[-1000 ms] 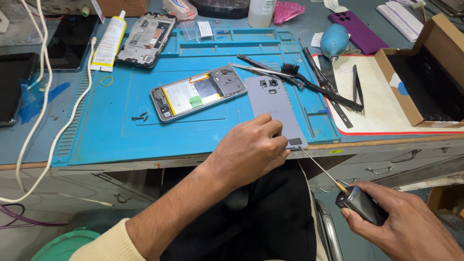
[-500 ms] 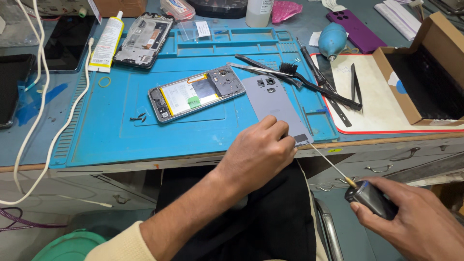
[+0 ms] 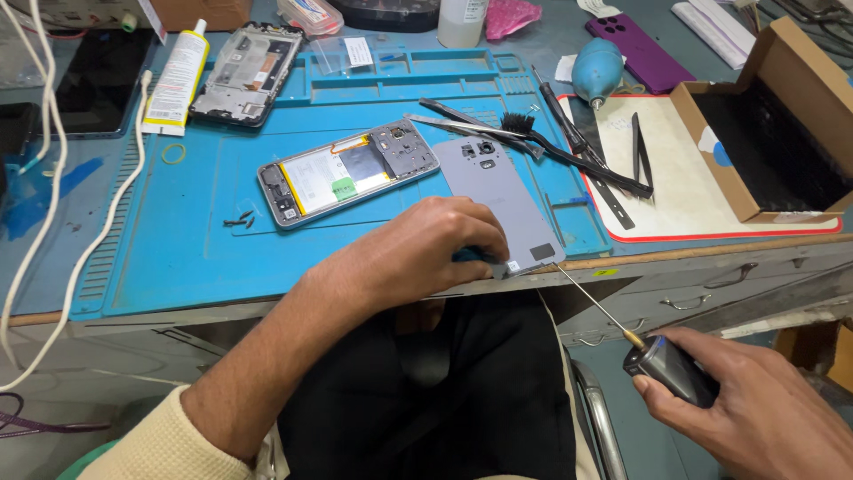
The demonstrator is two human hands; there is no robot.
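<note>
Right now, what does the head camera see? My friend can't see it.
A left hand presses a grey phone back cover on a blue mat, while the right hand holds a thin screwdriver. An opened phone lies nearby.

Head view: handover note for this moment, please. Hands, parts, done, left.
Left hand: pressing on the near end of the grey back cover, at the mat's front edge.
Right hand: below the table, gripping a screwdriver; its shaft tip sits by the cover's near corner.
Open phone: lying on the mat left of the cover, insides exposed.
Loose screws: on the mat beside it.
Done: cover off.
Left: cover and screws not refitted.
</note>
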